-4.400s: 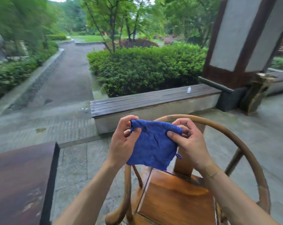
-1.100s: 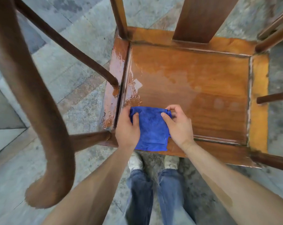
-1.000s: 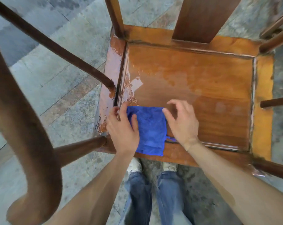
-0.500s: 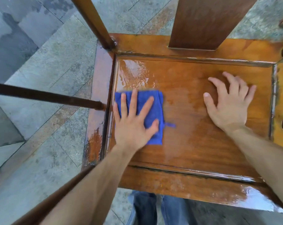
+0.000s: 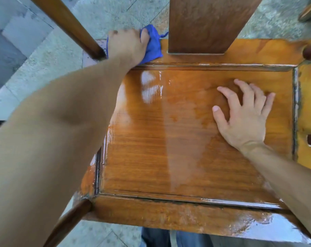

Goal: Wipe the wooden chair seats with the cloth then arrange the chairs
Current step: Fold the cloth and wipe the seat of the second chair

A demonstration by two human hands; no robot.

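Stone paving [image 5: 49, 56] shows at the far left beyond the chair frame. Next, the left hand [image 5: 126, 45] presses the blue cloth [image 5: 152, 46] onto the seat's far left corner, fingers curled over it, beside the back splat [image 5: 204, 24]. The seat panel [image 5: 169, 139] is glossy with wet streaks across its left and middle, so wiping looks well underway on this chair. To the right, the right hand [image 5: 243, 114] lies flat with fingers spread, holding nothing, bracing on the panel. The right side, the near rail [image 5: 169, 214] and arranging the chairs seem left to do.
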